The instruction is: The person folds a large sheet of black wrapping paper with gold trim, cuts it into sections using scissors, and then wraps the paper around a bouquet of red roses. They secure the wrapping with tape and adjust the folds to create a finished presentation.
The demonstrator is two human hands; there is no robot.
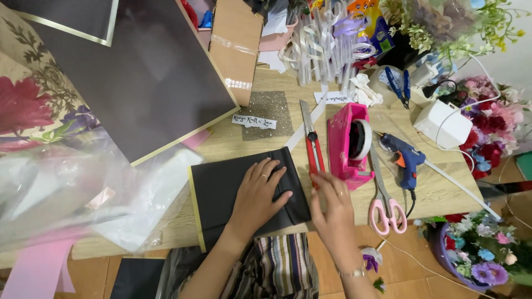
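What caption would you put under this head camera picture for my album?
Left hand presses a folded black sheet while right hand reaches toward a pink tape dispenser.

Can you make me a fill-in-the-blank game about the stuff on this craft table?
1. The left hand presses flat on folded paper coloured ____.
2. The tape dispenser is coloured ____.
3. Pink-handled scissors lie between the dispenser and the blue ____ gun.
4. The right hand reaches toward a red utility ____.

Missing words: black; pink; glue; knife
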